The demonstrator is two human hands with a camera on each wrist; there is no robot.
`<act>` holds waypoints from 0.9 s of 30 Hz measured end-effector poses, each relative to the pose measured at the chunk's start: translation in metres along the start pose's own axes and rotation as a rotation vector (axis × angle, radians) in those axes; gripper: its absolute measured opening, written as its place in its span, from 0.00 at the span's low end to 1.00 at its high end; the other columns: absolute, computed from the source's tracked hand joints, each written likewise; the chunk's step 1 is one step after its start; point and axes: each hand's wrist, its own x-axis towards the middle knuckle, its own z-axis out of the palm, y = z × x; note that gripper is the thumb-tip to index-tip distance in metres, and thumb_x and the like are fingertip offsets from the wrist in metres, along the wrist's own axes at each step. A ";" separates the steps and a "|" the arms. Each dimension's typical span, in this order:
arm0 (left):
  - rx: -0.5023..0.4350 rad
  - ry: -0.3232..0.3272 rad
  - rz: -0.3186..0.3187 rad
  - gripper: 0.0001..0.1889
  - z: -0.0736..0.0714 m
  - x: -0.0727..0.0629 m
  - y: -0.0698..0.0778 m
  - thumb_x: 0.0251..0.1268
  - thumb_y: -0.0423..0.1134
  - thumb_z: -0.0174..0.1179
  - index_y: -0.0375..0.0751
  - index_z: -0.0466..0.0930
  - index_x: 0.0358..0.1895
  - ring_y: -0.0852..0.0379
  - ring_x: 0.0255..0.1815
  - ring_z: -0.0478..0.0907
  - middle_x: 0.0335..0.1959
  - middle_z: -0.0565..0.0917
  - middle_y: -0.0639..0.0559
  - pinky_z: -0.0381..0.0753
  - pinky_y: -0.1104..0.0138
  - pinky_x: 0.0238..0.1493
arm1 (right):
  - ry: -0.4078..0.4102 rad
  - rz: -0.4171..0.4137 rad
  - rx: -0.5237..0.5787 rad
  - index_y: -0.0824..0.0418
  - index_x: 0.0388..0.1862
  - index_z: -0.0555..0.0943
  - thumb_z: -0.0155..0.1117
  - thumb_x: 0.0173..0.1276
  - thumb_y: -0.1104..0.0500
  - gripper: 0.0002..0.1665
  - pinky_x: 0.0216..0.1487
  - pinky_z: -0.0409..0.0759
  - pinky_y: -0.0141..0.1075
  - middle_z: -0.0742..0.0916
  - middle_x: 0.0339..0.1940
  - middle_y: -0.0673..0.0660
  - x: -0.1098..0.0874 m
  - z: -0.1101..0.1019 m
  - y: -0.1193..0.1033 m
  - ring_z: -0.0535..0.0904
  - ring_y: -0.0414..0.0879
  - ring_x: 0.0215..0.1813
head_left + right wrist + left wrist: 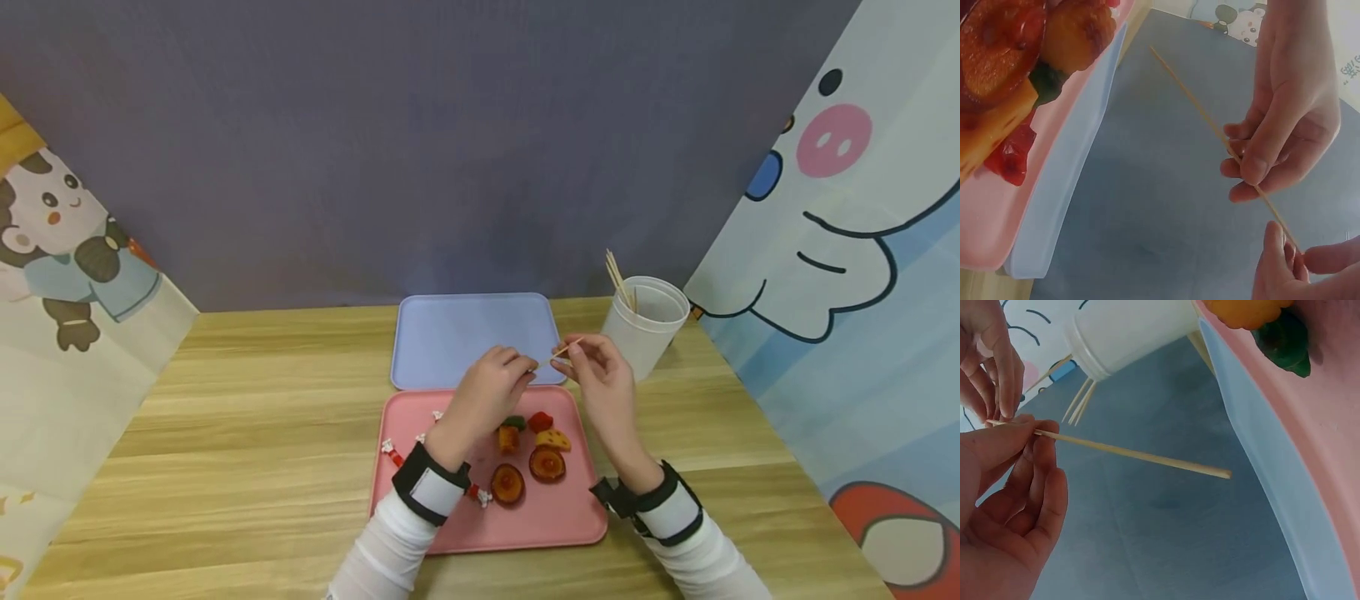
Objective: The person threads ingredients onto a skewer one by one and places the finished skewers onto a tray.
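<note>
Over the seam of the two trays, both hands hold one thin wooden skewer (1135, 453). My left hand (491, 392) pinches it between thumb and fingers along its length, and the long free part sticks out beyond that hand. My right hand (603, 379) pinches it near its other end, also seen as the right hand (1291, 269) in the right wrist view. Below lies a pink tray (540, 529) with play-food pieces: two round brown slices (547, 464), a yellow spotted piece (552, 440), a red piece (540, 422), a green piece (514, 422) and an orange-brown piece (508, 439).
A blue tray (450, 333) lies behind the pink one. At back right stands a white bucket (645, 333) with several skewers (617, 275). Red pieces with white ends (393, 454) lie on the pink tray's left, partly behind the left arm. A grey panel (450, 167) closes the back.
</note>
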 end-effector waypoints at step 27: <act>-0.813 0.315 -0.448 0.04 -0.025 0.004 0.002 0.59 0.28 0.62 0.28 0.83 0.32 0.46 0.31 0.85 0.37 0.86 0.38 0.84 0.68 0.34 | -0.192 -0.071 -0.658 0.60 0.52 0.82 0.60 0.68 0.57 0.16 0.44 0.77 0.19 0.88 0.41 0.58 -0.004 -0.045 0.026 0.85 0.45 0.43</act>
